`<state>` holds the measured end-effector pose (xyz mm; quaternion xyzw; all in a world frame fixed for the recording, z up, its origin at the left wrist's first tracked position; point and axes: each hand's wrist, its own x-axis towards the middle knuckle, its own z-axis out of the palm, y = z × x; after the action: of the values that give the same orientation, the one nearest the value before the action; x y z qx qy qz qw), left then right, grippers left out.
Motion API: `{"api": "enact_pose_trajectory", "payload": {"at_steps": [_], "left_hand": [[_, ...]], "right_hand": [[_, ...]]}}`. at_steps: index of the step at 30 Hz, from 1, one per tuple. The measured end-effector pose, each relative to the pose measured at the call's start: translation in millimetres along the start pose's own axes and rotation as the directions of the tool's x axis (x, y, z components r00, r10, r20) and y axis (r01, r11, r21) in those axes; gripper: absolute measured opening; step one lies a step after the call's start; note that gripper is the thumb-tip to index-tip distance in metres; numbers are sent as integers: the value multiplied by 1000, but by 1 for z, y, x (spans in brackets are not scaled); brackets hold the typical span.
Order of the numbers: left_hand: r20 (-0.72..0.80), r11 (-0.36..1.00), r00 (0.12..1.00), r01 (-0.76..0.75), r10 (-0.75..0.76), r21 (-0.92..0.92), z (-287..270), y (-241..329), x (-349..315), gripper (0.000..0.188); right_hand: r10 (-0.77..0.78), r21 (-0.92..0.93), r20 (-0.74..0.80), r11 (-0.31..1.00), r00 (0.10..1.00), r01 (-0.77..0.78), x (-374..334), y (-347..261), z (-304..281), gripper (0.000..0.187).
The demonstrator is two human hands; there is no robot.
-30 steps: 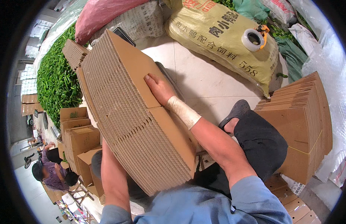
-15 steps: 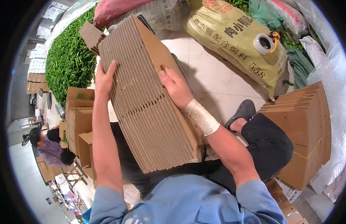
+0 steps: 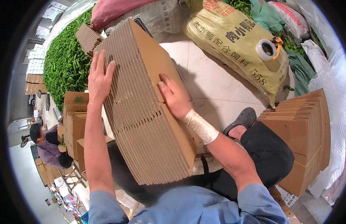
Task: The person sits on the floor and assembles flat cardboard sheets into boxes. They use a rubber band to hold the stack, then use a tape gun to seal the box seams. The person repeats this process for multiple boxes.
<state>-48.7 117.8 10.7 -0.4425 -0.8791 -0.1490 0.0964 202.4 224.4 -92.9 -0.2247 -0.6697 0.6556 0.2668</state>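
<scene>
Head view, showing a stack of flattened corrugated cartons (image 3: 143, 93) set between the two hands. The governing relation is lateral: the stack lies directly right of the left fingers and directly left of the right fingers, so that both hands are in contact and neither is nearer. Its long axis runs obliquely, from beyond the left fingertips at the far left to the near right, below the right hand, close to the person's lap. The fluted board edges face up toward the camera. The left hand (image 3: 100, 84) rests along the left margin, fingers extended, thumb spread away from them over the flutes. The right hand (image 3: 176, 99) lies palm-in against the smooth outer panel, roughly midway along it; its thumb and visible forefinger are slightly apart, with the remaining fingers hidden. Neither hand closes around the stack.

Surroundings: just beyond the left fingertips, a smaller cardboard bundle (image 3: 87, 38) juts out beside the stack; farther left of them is a heap of green peppers (image 3: 64, 67). Well right of the right fingers are a yellow woven sack (image 3: 221, 44), bearing a roll of tape (image 3: 259, 48), and a strapped carton bundle (image 3: 289, 142).
</scene>
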Motion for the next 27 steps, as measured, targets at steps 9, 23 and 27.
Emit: {"api": "enact_pose_trajectory", "payload": {"at_steps": [9,23,27], "left_hand": [[202,946,934,254,-294,201,3,60,36,99],[135,990,983,-135,128,47,15,26,26,59],[115,977,970,-215,214,-7,22,42,36,58]], "right_hand": [[95,-47,-10,994,995,-96,-1,26,6,61],[-23,-486,-676,765,737,-422,103,72,-307,30],[4,-458,-831,564,557,-687,110,122,-513,80]]}}
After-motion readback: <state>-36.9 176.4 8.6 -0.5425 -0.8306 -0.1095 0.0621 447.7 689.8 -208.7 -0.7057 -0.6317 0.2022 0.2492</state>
